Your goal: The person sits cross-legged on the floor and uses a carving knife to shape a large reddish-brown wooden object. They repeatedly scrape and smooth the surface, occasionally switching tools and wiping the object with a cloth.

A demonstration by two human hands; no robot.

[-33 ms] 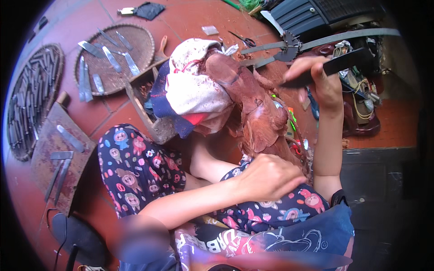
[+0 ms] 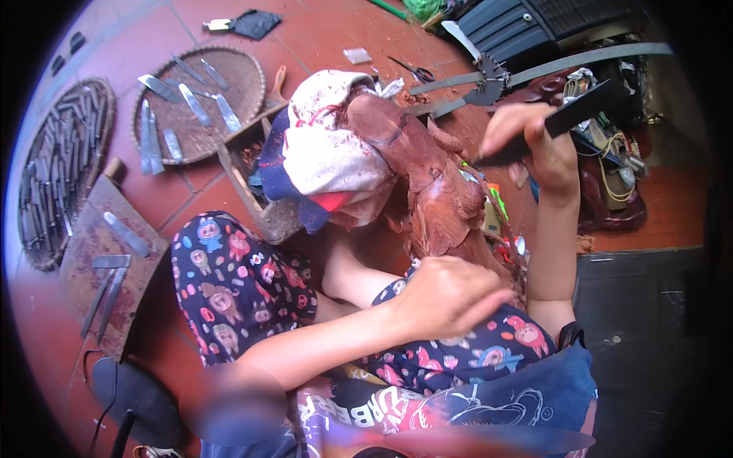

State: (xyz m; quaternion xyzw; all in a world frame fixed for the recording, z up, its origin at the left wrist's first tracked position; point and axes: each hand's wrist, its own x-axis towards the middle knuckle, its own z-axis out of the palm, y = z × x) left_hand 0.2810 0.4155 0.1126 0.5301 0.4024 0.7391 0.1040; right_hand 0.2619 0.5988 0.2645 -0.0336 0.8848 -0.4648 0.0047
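A reddish-brown wood carving (image 2: 439, 191) leans across my lap, its far end against a bundle of white cloth (image 2: 328, 156). Near its lower end my left hand (image 2: 450, 298) is closed in a fist, and whatever it may hold is hidden. My right hand (image 2: 538, 145), raised at the carving's right side, grips a dark flat bar (image 2: 576, 111). One end of the bar points down toward the carving; I cannot tell whether they touch.
Chisels lie on a round woven tray (image 2: 248, 69), with many more in another basket (image 2: 65, 168) at far left. A worn board (image 2: 95, 286) bears several tools. A wooden box (image 2: 248, 183) stands beside the cloth. Scissors (image 2: 416, 72) and a blue case (image 2: 504, 30) are farther back.
The view has shifted slightly. The dark bar in my right hand tilts more steeply, its near end lower. My left hand stays by the carving's lower end.
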